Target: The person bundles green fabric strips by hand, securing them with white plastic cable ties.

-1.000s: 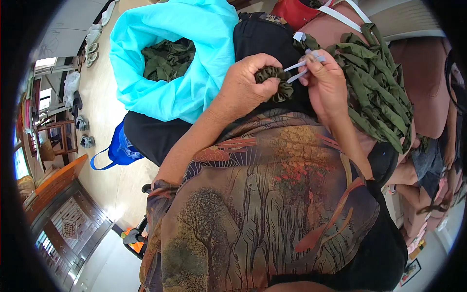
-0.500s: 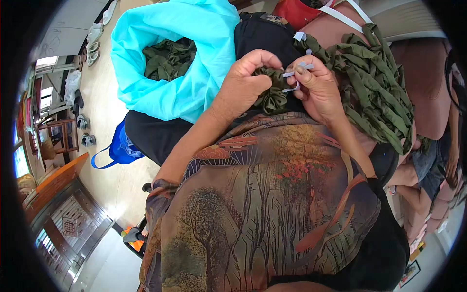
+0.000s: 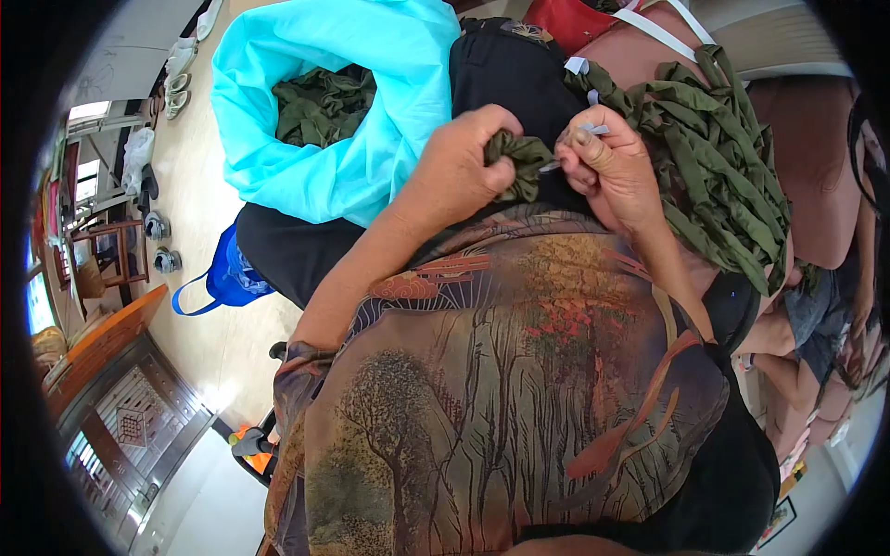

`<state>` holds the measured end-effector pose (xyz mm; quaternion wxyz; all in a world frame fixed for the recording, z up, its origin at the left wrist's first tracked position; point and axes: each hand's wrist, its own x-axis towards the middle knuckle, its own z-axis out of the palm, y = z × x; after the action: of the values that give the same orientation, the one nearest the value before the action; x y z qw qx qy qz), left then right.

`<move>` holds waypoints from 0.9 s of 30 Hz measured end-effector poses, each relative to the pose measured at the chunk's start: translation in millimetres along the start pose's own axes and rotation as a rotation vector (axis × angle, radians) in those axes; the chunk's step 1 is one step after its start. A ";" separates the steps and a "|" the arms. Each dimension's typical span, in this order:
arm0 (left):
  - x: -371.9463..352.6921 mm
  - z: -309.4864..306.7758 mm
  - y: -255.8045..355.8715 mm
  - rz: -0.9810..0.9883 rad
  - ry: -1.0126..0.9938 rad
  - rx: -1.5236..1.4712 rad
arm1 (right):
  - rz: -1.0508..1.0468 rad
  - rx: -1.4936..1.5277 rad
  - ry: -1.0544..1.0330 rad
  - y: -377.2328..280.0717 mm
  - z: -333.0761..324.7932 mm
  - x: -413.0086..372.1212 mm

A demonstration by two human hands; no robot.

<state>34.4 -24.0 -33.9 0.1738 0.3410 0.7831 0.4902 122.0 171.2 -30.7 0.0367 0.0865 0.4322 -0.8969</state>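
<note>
My left hand is closed around a bunched dark green scrunchie, thumb and fingers pinching its gathered cloth. To its right, my right hand pinches a white elastic band between thumb and fingers. A short stretch of the elastic runs between the scrunchie and my right fingers, and its end sticks out above my thumb. Both hands are over my lap, just beyond the patterned shirt. Beside my right hand lies a heap of long green fabric tubes, with white elastic showing at its near left end.
A turquoise bag at the upper left holds green gathered fabric. On the floor are a blue bag and several shoes. A red item lies at the top. Another person's leg shows at the right.
The white elastic's loose loop and crossing ends beside the scrunchie have been drawn in; only a short length now shows between my hands. My right hand has moved slightly right.
</note>
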 end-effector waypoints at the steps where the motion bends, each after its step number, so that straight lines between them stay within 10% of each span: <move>1: -1.6 -0.4 -6.6 0.028 0.090 0.101 | -0.021 0.011 0.034 2.0 -1.9 -1.4; 3: -6.3 -0.3 -22.8 0.084 0.274 0.305 | -0.026 0.049 0.059 5.5 -4.8 -3.5; 6: -8.6 2.3 -38.0 -0.474 0.157 -0.661 | -0.017 0.111 0.055 7.8 -5.4 -1.2; 10: -7.0 6.3 -27.5 -0.501 -0.109 -1.011 | 0.045 0.070 0.049 6.5 -2.6 4.6; 14: -0.7 -6.0 8.8 0.182 -0.075 -0.086 | 0.053 -0.072 -0.035 6.0 4.0 6.7; 22: 3.7 -4.7 13.0 -0.057 -0.190 -0.530 | -0.011 -0.157 -0.049 3.1 8.4 4.3; 27: -10.8 -24.1 0.9 -0.013 -0.153 -0.110 | -0.050 -0.037 0.007 -0.4 -0.3 -1.1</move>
<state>27.7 -47.0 -22.7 0.2548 0.3625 0.7416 0.5036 123.1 171.6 -30.4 0.0144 0.0779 0.4510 -0.8890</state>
